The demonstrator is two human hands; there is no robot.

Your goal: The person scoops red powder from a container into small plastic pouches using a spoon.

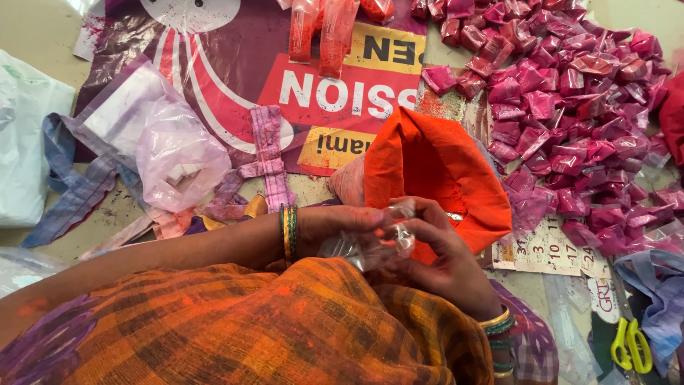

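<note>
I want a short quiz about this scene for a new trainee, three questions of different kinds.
1. True or false: both hands hold one small clear plastic bag.
2. Which colour is the cloth sack behind the hands? A) green B) orange C) white
3. Fill in: the yellow-green scissors lie at the lower ____ of the view.

Key:
1. True: the left hand and right hand both pinch it.
2. B.
3. Right, below the heap of pink packets.
</note>
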